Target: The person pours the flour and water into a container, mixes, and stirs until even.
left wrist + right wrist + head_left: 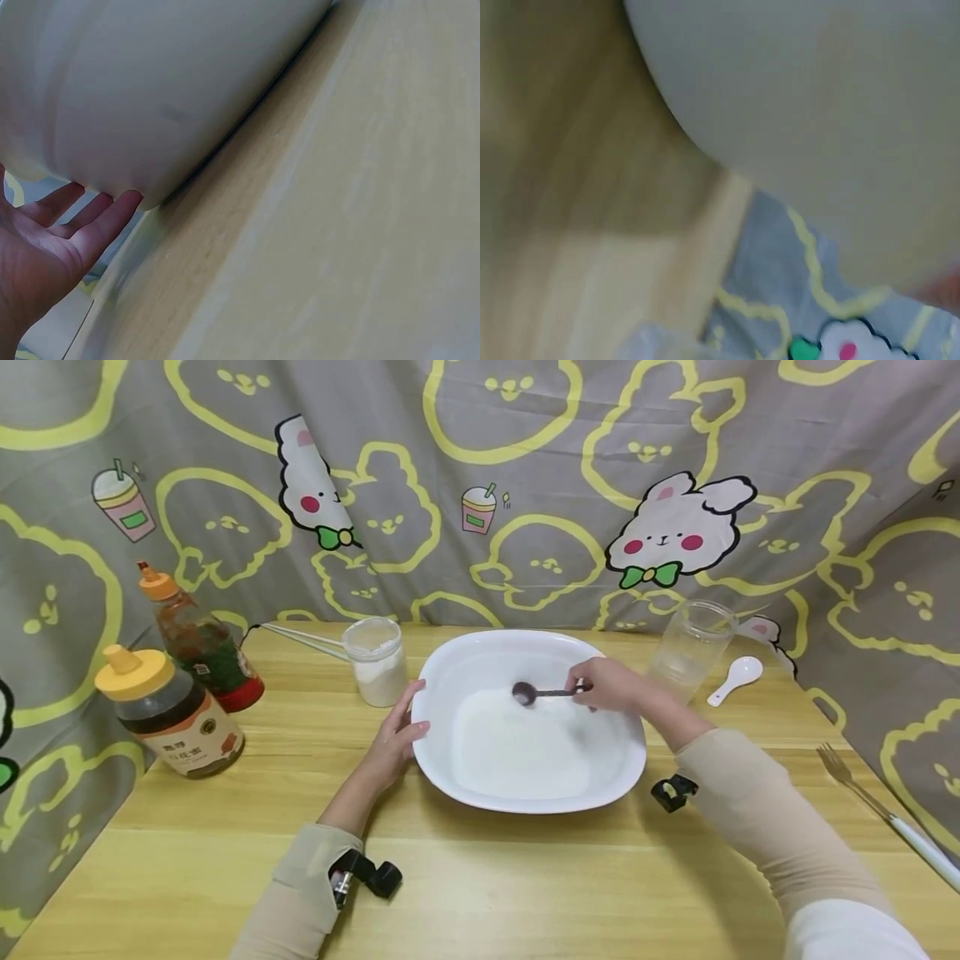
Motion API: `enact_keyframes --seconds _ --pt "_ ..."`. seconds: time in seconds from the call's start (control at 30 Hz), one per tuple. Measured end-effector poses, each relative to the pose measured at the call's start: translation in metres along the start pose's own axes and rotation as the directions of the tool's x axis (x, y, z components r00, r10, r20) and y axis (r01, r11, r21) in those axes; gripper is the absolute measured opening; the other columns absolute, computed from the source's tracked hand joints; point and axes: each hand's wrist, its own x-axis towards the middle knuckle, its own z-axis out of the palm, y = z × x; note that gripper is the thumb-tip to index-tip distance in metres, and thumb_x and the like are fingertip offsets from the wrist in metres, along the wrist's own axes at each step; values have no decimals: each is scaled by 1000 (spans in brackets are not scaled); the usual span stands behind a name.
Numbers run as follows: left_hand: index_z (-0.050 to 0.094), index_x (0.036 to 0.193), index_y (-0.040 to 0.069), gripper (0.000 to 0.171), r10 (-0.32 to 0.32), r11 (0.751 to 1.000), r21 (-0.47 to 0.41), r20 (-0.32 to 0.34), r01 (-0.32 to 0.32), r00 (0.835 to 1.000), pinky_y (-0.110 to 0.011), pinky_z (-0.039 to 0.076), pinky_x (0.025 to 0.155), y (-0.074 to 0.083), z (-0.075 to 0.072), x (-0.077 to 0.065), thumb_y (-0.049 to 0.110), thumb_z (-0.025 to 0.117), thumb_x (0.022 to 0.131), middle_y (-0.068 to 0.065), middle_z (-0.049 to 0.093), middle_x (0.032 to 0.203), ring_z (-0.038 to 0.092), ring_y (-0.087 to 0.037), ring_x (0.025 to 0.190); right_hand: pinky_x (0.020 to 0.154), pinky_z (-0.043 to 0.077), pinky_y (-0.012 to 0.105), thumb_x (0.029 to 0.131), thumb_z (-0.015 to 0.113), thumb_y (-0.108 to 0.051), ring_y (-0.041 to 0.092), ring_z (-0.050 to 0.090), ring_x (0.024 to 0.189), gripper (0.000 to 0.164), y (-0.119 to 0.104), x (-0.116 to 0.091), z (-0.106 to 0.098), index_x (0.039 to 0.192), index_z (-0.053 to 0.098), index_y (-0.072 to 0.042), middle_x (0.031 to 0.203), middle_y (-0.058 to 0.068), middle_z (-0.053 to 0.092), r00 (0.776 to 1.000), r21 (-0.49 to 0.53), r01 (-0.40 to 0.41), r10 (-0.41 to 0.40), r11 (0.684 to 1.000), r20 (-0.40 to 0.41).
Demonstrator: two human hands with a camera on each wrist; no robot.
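Observation:
A white oval basin [525, 802] stands on the table with white, milky-looking contents [517, 743] on its bottom. My left hand [392, 742] holds the basin's left rim, thumb over the edge; in the left wrist view the fingertips [124, 201] touch the outer wall. Inside the basin, a small dark brown measuring spoon [525, 693] is pinched by my right hand [611, 683], its bowl toward the left and low over the white contents. Only a blurred bit of the right hand [941, 291] shows at the edge of the right wrist view.
Left of the basin are a jar of white powder [379, 672], chopsticks [303, 637], a honey bottle [176, 718] and a red sauce bottle [202, 643]. On the right are a clear jar [693, 643], a white spoon [738, 677] and a fork [862, 789]. A patterned curtain [390, 410] hangs behind.

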Motion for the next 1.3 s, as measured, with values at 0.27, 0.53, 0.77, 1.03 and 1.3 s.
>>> enact_keyframes --seconds 0.27,0.53,0.77,1.03,1.3 --pt "23 136 19 63 12 1000 5 7 -12 1000 -52 44 75 -1 0 0 10 47 79 -16 22 134 35 -44 106 43 36 22 79 55 0 12 44 46 22 -22 4 33 100 61 0 54 5 56 981 254 90 -130 963 145" --pt "24 136 20 62 3 1000 23 3 -3 1000 -48 47 71 -1 -1 1 10 47 80 -19 28 130 39 -42 103 43 35 19 77 55 3 15 47 47 20 -17 -30 13 92 66 -5 54 2 54 944 236 151 -211 960 253" --pt "24 136 20 61 0 1000 15 -1 0 1000 -51 45 72 -2 -1 1 9 47 80 -23 31 126 38 -45 103 43 39 24 73 51 5 14 45 46 21 -8 -45 -25 85 65 -4 54 2 52 970 53 24 -36 998 239" --pt "23 136 22 62 2 1000 22 11 -2 1000 -54 42 75 -2 -1 0 11 47 79 -28 30 124 36 -46 104 46 39 25 73 50 3 13 47 48 20 0 -17 -20 87 65 -1 56 2 53 998 -81 -40 43 996 34" --pt "24 136 22 63 4 1000 22 3 -4 1000 -50 46 72 -2 0 1 11 47 79 -27 32 122 38 -44 102 41 35 22 80 57 -5 11 40 42 23 -7 9 17 101 61 1 56 7 58 991 298 3 -43 955 126"
